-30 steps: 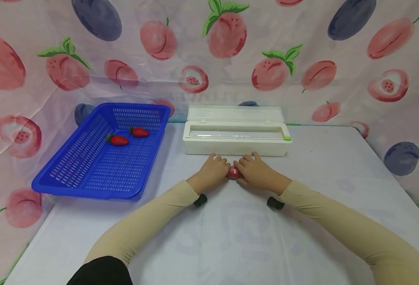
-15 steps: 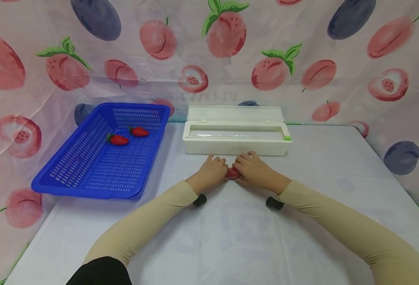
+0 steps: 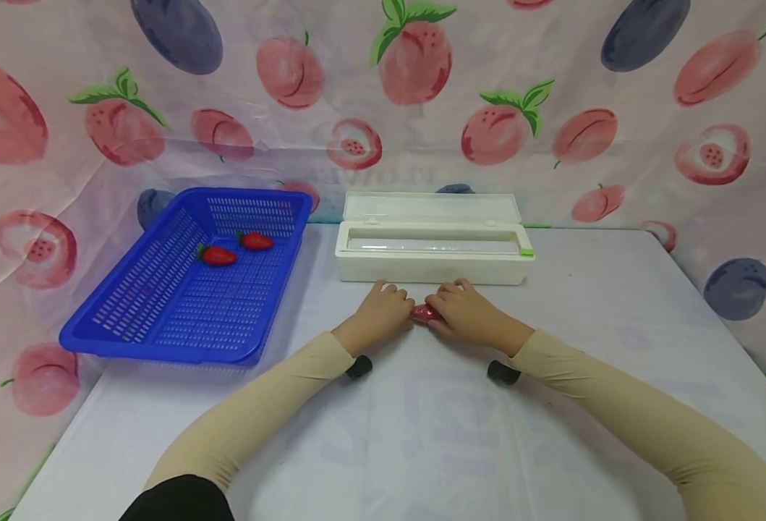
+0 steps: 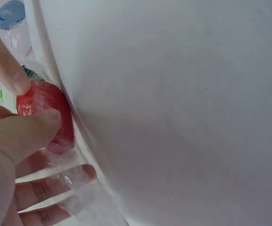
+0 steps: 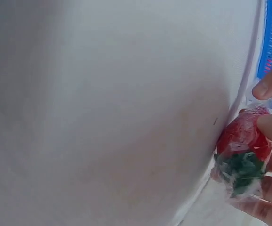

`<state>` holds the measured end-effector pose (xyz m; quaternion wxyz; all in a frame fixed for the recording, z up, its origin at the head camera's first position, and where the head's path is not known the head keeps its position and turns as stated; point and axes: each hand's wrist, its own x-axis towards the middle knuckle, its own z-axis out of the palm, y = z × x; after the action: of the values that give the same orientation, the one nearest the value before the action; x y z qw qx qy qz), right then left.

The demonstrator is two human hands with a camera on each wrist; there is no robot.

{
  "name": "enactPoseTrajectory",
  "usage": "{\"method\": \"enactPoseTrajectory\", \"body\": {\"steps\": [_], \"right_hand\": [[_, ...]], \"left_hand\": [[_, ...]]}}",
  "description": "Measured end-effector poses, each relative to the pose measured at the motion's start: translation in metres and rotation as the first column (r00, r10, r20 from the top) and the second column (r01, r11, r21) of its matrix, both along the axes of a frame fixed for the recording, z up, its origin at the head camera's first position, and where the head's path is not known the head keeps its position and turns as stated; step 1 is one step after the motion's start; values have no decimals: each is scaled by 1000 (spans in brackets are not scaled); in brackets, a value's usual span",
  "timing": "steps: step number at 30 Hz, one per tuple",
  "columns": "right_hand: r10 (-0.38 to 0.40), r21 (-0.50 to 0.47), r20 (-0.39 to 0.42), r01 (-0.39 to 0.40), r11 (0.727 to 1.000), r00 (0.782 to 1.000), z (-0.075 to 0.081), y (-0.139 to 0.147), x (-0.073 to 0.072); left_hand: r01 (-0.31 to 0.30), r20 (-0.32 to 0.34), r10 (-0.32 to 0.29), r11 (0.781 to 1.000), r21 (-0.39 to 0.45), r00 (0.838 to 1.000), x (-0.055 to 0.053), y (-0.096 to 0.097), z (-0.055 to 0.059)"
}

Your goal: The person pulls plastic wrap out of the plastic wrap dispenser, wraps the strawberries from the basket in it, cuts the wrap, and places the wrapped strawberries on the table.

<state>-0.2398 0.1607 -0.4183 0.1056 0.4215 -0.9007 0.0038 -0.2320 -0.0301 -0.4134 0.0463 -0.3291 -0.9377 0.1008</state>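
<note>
A red strawberry [image 3: 424, 313] with a green leafy cap [image 5: 243, 172] lies between my hands, loosely wrapped in clear cling film [image 4: 79, 195]. My left hand [image 3: 381, 312] holds the wrapped tip end, its thumb over the red side in the left wrist view. Film clings around the other left fingers [image 4: 39, 190]. On the leafy side my right hand [image 3: 474, 315] grips the wrapped strawberry, thumb on the red flesh, fingers behind it. Both hands are low over the table in front of a white cling film box [image 3: 435, 269] with its lid raised.
To the left stands a blue perforated basket [image 3: 161, 349] with two red strawberries [image 3: 216, 255] inside. A white cloth covers the table [image 3: 461, 434]. A fruit-printed curtain [image 3: 422, 130] hangs behind it. A clear film roll [image 3: 431, 245] shows inside the box.
My left hand has shifted a little to the left, and the wrapped strawberry has turned slightly between the hands. My right hand stays nearly where it was. Basket and box have not moved.
</note>
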Motion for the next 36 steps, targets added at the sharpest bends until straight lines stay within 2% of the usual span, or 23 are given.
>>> {"method": "enactPoseTrajectory", "body": {"steps": [7, 14, 17, 21, 25, 30, 36], "right_hand": [[18, 13, -14, -18, 1000, 1000, 2, 0, 1], [-35, 6, 96, 34, 999, 995, 7, -1, 3], [-35, -9, 94, 36, 999, 995, 7, -1, 3], [-20, -29, 38, 21, 999, 999, 7, -2, 3], [-3, -15, -35, 3, 1000, 999, 7, -2, 2], [27, 52, -111, -21, 998, 993, 9, -3, 3], [15, 141, -160, 8, 990, 987, 5, -6, 1]], "left_hand": [[24, -34, -23, 999, 26, 999, 2, 3, 2], [23, -30, -21, 998, 60, 999, 3, 4, 5], [20, -38, -18, 998, 59, 999, 3, 4, 5], [11, -47, -10, 1000, 28, 999, 2, 4, 4], [-9, -28, 9, 1000, 11, 1000, 1, 4, 3], [-25, -9, 25, 999, 23, 1000, 0, 3, 3], [-23, 22, 23, 1000, -19, 1000, -1, 3, 4]]}}
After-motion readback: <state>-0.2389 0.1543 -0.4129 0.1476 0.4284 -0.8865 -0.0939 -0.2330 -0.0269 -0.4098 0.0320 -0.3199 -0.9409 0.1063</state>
